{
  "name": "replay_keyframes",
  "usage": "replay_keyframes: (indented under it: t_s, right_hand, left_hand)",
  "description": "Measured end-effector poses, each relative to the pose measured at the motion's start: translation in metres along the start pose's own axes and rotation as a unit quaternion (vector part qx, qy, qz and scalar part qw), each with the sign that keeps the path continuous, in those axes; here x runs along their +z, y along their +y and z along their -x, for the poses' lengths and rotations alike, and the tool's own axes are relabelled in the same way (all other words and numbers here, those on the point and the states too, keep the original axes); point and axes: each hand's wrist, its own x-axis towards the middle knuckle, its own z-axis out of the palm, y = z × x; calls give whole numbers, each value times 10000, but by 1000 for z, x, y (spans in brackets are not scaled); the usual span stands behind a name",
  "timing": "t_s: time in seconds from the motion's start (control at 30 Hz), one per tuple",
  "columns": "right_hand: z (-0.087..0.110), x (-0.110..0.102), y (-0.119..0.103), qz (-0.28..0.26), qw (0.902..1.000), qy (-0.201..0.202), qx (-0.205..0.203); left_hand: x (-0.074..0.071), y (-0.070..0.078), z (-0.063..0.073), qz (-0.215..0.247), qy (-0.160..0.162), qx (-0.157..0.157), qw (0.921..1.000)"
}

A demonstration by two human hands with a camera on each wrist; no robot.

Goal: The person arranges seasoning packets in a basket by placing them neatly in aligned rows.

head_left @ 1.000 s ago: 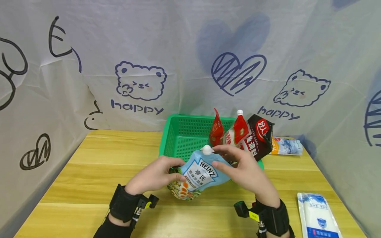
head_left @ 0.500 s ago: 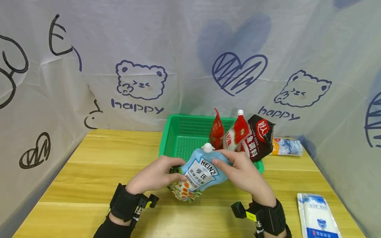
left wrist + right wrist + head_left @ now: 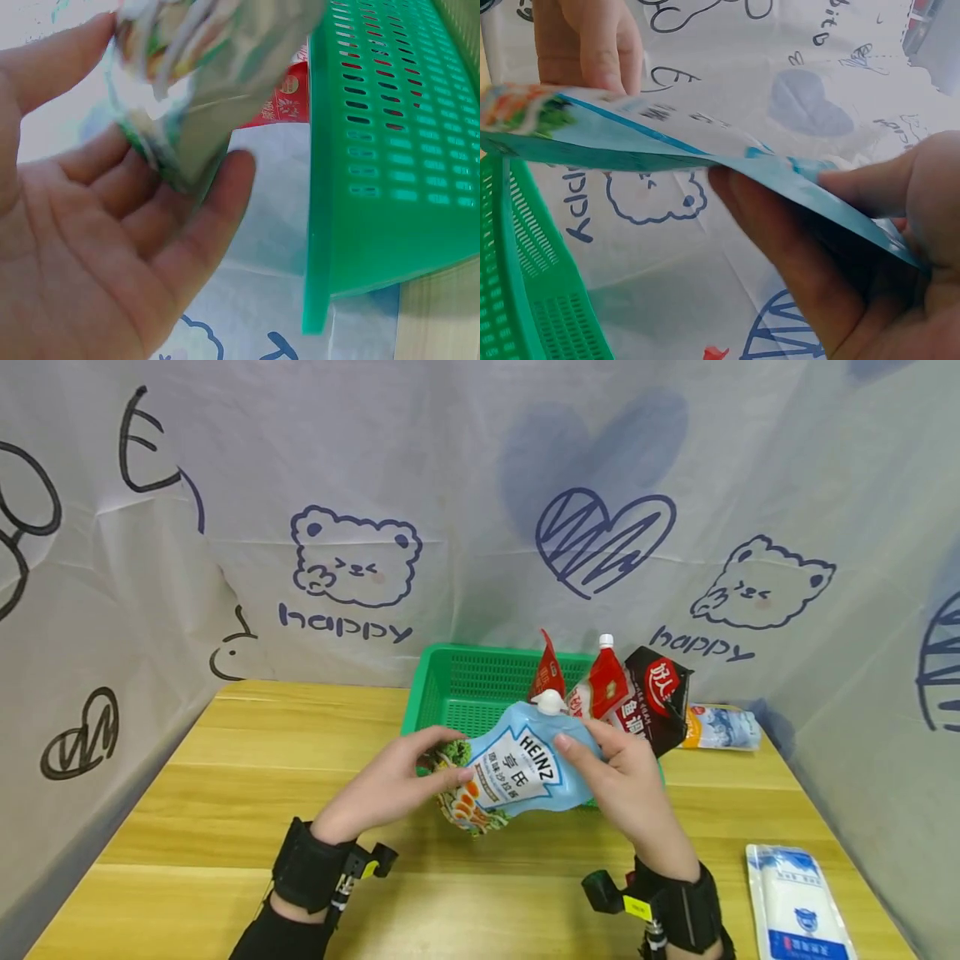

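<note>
Both hands hold a light blue Heinz spouted pouch [image 3: 517, 768] tilted in front of a green basket [image 3: 427, 693], its white cap pointing up. The left hand [image 3: 393, 785] grips the pouch's bottom end, thumb on the printed face and fingers behind. My right hand [image 3: 626, 777] pinches the upper end beside the cap, with the thumb on the front. In the right wrist view the pouch [image 3: 675, 142] is seen edge-on between thumb and fingers. The left wrist view shows the pouch's bottom [image 3: 202, 82] blurred, close to the basket's side [image 3: 397, 217].
Inside the basket's right half stand a red packet [image 3: 549, 672], a red and white spouted pouch [image 3: 603, 685] and a black and red packet [image 3: 660, 693]. An orange and blue packet [image 3: 723, 728] lies behind right. Nearer lies a white and blue bag [image 3: 798, 902].
Both hands have lifted the Heinz pouch slightly up and to the right, so it now covers more of the basket. The other packets have stayed in place.
</note>
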Motion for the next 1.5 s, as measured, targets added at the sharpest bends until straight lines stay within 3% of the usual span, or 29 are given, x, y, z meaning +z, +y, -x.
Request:
replay_keyframes:
  t_s: [0.17, 0.33, 0.43, 0.53, 0.73, 1.07, 1.27, 1.5]
  right_hand:
    - [0, -1, -3, -360, 9974, 584, 228]
    - [-8, -2, -9, -157, 9959, 871, 187]
    - [-17, -3, -14, 178, 9962, 853, 67]
    - [-30, -2, -17, 536, 9956, 771, -31]
    - [-58, 4, -14, 1117, 9909, 618, -424]
    - [-98, 14, -9, 1943, 9809, -7, -70]
    - [-119, 28, -11, 2623, 9644, -328, -76]
    - [-138, 42, 6, 3451, 9355, -741, 161]
  left_hand:
    - [0, -3, -2, 114, 713, 264, 9970]
    - [0, -7, -5, 178, 1344, 500, 9895]
    - [-2, -8, -5, -24, 1634, 320, 9860]
    - [-3, -9, -5, -350, 1823, -117, 9825]
    - [-3, -16, -6, -914, 1770, -940, 9754]
    - [-1, -30, -9, -858, 1627, -1360, 9735]
    - [-2, -34, -10, -826, 1643, -1512, 9712]
    - [0, -34, -11, -862, 1707, -1523, 9696]
